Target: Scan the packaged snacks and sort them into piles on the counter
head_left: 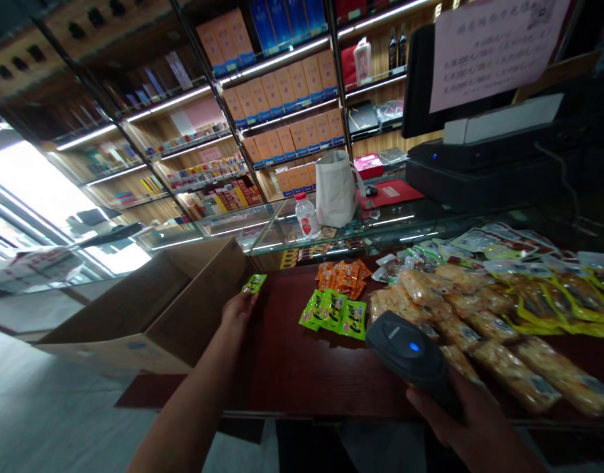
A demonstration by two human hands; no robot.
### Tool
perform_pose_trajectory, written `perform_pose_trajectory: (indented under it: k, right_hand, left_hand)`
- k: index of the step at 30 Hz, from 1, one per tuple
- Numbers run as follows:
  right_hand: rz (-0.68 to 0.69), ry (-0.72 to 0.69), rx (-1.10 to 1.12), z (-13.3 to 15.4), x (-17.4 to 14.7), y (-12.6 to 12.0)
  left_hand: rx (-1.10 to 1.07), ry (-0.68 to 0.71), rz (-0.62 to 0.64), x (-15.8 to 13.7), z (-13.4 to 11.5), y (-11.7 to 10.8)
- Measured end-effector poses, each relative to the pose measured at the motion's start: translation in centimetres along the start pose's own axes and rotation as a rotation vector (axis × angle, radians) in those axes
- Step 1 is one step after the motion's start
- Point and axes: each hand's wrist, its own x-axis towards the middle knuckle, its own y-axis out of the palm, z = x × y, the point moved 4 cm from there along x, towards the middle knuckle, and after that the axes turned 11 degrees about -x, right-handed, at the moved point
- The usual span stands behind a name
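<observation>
My left hand (pixel 239 307) pinches a small green snack packet (pixel 255 283) beside the right wall of an open cardboard box (pixel 194 309). In my right hand (pixel 472 420) is a dark barcode scanner (pixel 410 351), its blue light lit and its head tilted up to the left. Left of the scanner lie several green snack packets (pixel 334 311) in a loose group on the dark red counter (pixel 302 374). Just behind them sits a pile of orange packets (pixel 344 277). Clear-wrapped pastries (pixel 459 309) spread out to the right of the scanner, partly hidden by it.
Yellow-edged packs (pixel 558 302) lie at the right. Behind the counter, a glass display case (pixel 277 230) carries a bottle with a red cap (pixel 307 217) and a white bag (pixel 335 187). A monitor (pixel 420 85) stands at the back right, before stocked shelves (pixel 282 85).
</observation>
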Motion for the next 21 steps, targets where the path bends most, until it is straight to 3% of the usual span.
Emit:
perform_pose_trajectory:
  k: [3,6,12,17,21]
  right_hand:
    - [0.023,-0.012,0.004,0.1,-0.2,-0.4]
    - [-0.014,-0.032,0.016,0.1,-0.3,-0.9]
    - [0.028,0.031,0.088,-0.3,-0.6,-0.6]
    - [-0.019,0.078,0.058,-0.8,-0.9,-0.6]
    - [-0.013,0.113,0.051,-1.4,-0.7,-0.8]
  left_hand:
    - [0.026,-0.063,-0.097,2.7,2.2,1.3]
    - [0.04,-0.072,-0.142,4.8,2.7,2.6]
    - [0.103,-0.066,-0.116,6.6,2.7,3.6]
    - [0.149,-0.057,-0.053,5.7,2.1,3.1]
    - [0.199,0.009,0.078,1.6,3.3,1.6]
